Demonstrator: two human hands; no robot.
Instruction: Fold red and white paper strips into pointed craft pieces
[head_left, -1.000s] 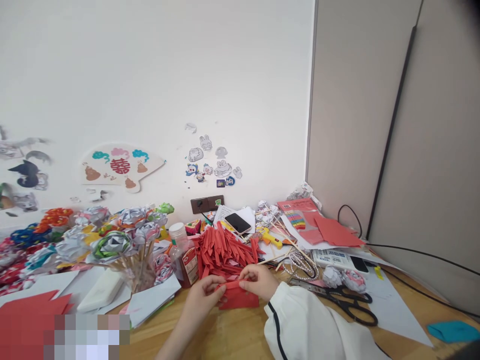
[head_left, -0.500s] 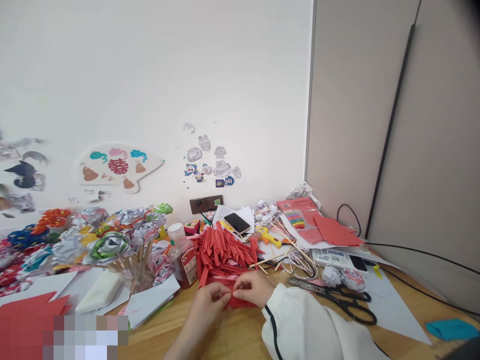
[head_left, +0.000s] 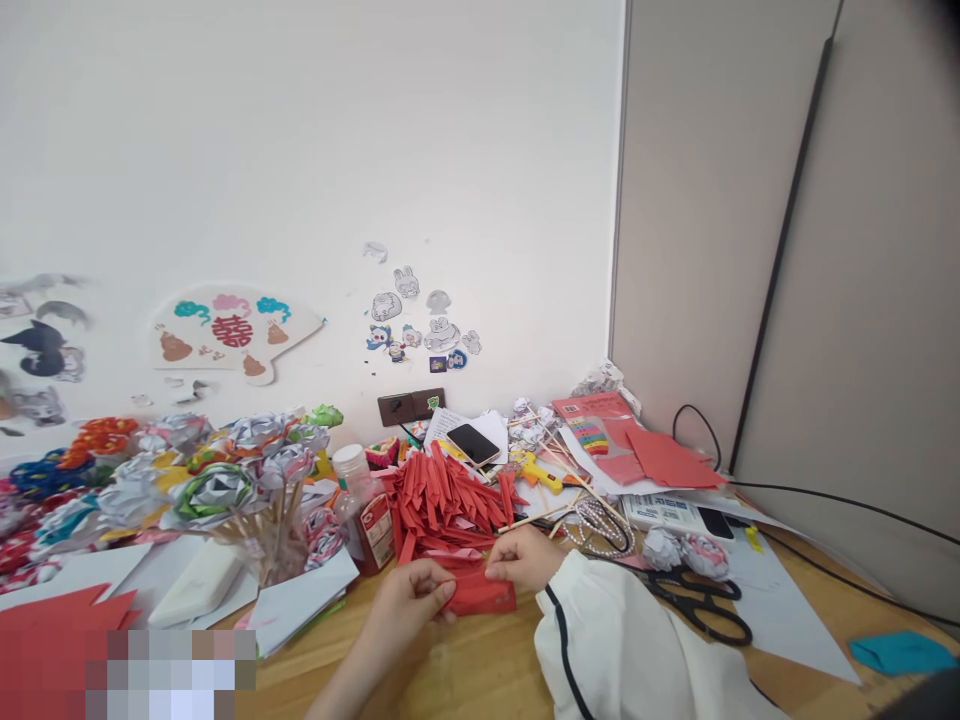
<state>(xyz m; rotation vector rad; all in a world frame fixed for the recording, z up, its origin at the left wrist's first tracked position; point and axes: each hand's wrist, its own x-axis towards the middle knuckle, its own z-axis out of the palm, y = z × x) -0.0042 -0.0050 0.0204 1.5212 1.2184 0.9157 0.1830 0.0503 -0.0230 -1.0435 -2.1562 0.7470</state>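
A small piece of red paper [head_left: 484, 595] spans the gap between my two hands just above the wooden table. At its left end, my left hand [head_left: 412, 597] is closed, thumb and fingers pinching the edge. The upper right part is pinched by my right hand [head_left: 527, 560], which comes out of a white sleeve. Directly behind the hands lies a big pile of folded red paper strips [head_left: 446, 500]. Some strips of the pile are hidden by my fingers.
Left of the pile stand a red box [head_left: 376, 533] and a clear bottle [head_left: 352, 485]. Paper flowers [head_left: 217, 495] fill the left side. To the right lie black scissors [head_left: 701, 605], a bead string [head_left: 596, 528] and a yellow glue gun [head_left: 538, 472]. A phone [head_left: 473, 445] rests behind.
My hands have drawn apart, the right one moving right and slightly up, the left one slightly left. More of the red paper between them now shows.
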